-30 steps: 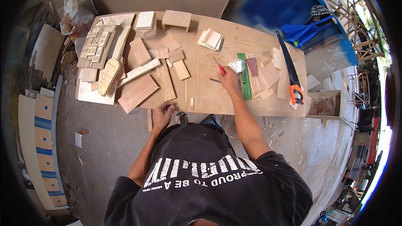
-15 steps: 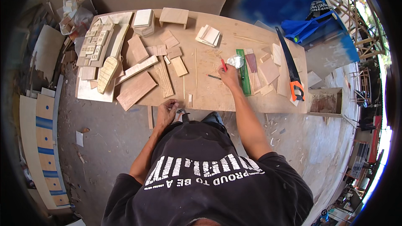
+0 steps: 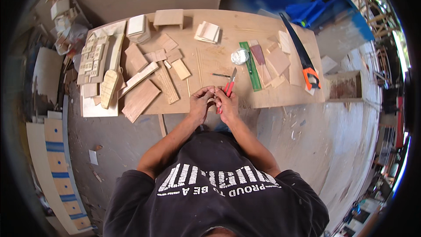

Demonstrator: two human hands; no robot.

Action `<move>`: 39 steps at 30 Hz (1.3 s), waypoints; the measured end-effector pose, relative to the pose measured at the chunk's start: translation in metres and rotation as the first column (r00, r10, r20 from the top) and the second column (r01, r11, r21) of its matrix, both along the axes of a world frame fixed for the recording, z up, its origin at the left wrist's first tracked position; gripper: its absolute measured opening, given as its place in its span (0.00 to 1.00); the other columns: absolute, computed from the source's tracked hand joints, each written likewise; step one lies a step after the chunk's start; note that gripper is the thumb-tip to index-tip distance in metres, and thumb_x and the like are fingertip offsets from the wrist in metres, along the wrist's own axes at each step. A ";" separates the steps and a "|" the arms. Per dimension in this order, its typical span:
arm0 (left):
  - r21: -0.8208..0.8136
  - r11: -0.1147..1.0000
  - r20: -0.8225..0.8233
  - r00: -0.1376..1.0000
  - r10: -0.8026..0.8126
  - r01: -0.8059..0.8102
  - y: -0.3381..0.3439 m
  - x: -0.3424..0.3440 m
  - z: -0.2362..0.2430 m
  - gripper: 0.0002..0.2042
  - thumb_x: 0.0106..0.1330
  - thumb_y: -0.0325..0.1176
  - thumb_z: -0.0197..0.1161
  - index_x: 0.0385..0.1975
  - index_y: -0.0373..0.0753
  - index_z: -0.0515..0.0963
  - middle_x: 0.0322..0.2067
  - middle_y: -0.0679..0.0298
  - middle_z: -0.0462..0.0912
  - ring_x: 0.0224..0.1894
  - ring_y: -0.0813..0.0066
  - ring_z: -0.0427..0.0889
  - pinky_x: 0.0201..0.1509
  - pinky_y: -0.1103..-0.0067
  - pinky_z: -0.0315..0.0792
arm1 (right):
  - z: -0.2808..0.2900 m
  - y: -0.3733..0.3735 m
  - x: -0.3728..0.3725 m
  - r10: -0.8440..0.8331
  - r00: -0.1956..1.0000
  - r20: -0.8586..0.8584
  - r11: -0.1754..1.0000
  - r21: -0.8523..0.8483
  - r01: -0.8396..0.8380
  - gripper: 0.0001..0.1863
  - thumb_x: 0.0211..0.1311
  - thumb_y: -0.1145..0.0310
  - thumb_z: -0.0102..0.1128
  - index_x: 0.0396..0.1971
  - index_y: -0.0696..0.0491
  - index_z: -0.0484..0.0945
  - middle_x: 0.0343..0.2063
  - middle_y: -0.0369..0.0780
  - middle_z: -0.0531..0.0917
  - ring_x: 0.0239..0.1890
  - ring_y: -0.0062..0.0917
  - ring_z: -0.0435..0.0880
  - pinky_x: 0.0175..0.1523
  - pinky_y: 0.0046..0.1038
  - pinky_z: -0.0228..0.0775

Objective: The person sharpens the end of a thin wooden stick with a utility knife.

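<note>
In my right hand (image 3: 228, 107) is a red utility knife (image 3: 229, 87), its blade out and pointing away from me over the table. My left hand (image 3: 200, 103) is closed in a pinch, its fingertips meeting those of the right at the table's near edge. Whatever the left fingers hold is too small to make out. Just beyond the hands lies a dark pencil (image 3: 220, 75). A crumpled silvery round thing (image 3: 240, 56) rests farther off, beside a green strip (image 3: 252, 73) with a dark slim tool on it.
Wood offcuts (image 3: 141, 101) and a carved house-front model (image 3: 93, 57) cover the left of the wooden table (image 3: 245, 26). A handsaw (image 3: 298, 44) with an orange handle lies at the right, beside thin wood pieces (image 3: 278, 59). Small wood blocks (image 3: 207, 32) are stacked at the back.
My right hand has drawn the red knife back toward me, and its blade now shows. My left hand has risen to the table edge and met the right. The view has shifted slightly.
</note>
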State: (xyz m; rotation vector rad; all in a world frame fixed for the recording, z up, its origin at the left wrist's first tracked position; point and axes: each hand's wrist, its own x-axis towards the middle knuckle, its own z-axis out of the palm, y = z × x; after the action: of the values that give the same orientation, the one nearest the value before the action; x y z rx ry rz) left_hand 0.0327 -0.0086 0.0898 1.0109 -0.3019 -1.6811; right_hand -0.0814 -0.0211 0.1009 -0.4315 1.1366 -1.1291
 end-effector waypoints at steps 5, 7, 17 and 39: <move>0.093 0.992 -0.238 0.969 -0.064 0.088 0.010 -0.006 -0.008 0.06 0.70 0.31 0.61 0.43 0.39 0.79 0.33 0.68 0.83 0.34 0.79 0.80 0.37 0.79 0.73 | -0.001 0.025 -0.015 -0.031 0.998 0.061 0.996 -0.087 0.036 0.08 0.68 0.70 0.61 0.39 0.59 0.79 0.18 0.29 0.73 0.16 0.10 0.65 0.21 0.16 0.55; 0.109 0.989 -0.323 0.944 -0.065 0.105 0.019 -0.008 -0.014 0.07 0.70 0.33 0.60 0.44 0.41 0.78 0.38 0.67 0.83 0.38 0.79 0.80 0.39 0.79 0.73 | -0.002 0.039 -0.028 -0.048 0.999 0.015 0.997 -0.061 0.049 0.08 0.68 0.69 0.60 0.39 0.59 0.80 0.18 0.29 0.72 0.16 0.10 0.65 0.21 0.16 0.55; 0.058 0.998 0.114 0.993 0.033 -0.040 0.058 -0.052 -0.027 0.04 0.68 0.28 0.62 0.38 0.38 0.82 0.33 0.67 0.85 0.35 0.80 0.81 0.39 0.80 0.75 | -0.022 0.081 -0.064 0.052 0.918 -0.392 0.987 -0.120 -0.108 0.10 0.67 0.65 0.65 0.41 0.54 0.80 0.17 0.27 0.72 0.17 0.09 0.66 0.21 0.17 0.53; -0.232 0.920 0.830 0.429 0.357 -0.316 0.063 -0.064 -0.095 0.07 0.58 0.27 0.69 0.31 0.29 0.86 0.24 0.59 0.86 0.27 0.77 0.81 0.35 0.78 0.75 | -0.108 0.107 -0.044 0.432 0.602 -0.671 0.890 0.212 -0.403 0.39 0.74 0.38 0.31 0.41 0.62 0.78 0.36 0.58 0.82 0.46 0.56 0.80 0.53 0.46 0.69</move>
State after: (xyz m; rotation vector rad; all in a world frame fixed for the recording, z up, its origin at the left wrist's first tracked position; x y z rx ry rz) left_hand -0.0316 0.0544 -0.0049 1.7202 -0.7303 -0.6546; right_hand -0.1256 0.0856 -0.0070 -1.1142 1.6062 -0.4983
